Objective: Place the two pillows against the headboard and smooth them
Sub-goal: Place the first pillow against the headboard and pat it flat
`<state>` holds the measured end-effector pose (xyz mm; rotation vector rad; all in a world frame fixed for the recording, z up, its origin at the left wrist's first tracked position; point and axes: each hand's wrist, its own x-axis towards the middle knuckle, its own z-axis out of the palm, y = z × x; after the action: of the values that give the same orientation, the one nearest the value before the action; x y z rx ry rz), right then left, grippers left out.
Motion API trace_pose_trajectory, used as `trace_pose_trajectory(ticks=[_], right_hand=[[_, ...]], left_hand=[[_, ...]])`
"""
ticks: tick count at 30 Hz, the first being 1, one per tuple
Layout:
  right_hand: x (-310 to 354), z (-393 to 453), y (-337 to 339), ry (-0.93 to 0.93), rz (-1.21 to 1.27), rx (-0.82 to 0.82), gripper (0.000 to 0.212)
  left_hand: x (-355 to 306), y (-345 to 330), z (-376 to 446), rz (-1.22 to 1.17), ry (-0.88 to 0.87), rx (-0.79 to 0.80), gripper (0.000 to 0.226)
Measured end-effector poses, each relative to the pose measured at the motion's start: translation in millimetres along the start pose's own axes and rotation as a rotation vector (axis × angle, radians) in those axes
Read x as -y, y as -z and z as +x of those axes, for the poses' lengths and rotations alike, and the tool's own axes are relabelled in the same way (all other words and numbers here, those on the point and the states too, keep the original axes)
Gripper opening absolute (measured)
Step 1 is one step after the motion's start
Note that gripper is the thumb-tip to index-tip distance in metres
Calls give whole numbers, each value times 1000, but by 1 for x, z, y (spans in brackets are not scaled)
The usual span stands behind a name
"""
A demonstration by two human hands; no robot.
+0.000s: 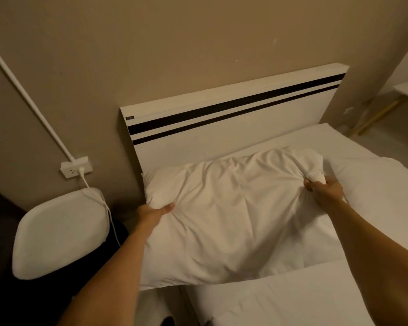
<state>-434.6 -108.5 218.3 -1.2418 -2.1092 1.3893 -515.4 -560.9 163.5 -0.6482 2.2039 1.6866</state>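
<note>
A white, wrinkled pillow (226,208) lies on the bed with its far edge near the white headboard (222,135), which has two black stripes. My left hand (154,212) grips the pillow's near left corner. My right hand (325,189) is closed on a bunched fold of fabric at its right corner. A second white pillow (372,184) seems to lie to the right, partly behind my right hand; its edges blend into the sheet.
A white folded cover (280,300) lies across the bed in front. Left of the bed stands a white chair (59,231), with a cable (104,208) running from a wall socket (76,169). A table with wooden legs (382,114) stands at the far right.
</note>
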Motion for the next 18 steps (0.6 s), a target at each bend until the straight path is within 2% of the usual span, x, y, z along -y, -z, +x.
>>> trace_pose_trajectory(ticks=[3,11,18], right_hand=[[6,9,-30,-5,-8,-34,26],[26,35,-112,-46,-34,-49,23],[41,58,-155,-78,-58,-43,29]], left_hand=[[-8,5,37,19,7,11,99],[-32,28,127,85,23,45,102],[-48,32,176,120,30,51,108]])
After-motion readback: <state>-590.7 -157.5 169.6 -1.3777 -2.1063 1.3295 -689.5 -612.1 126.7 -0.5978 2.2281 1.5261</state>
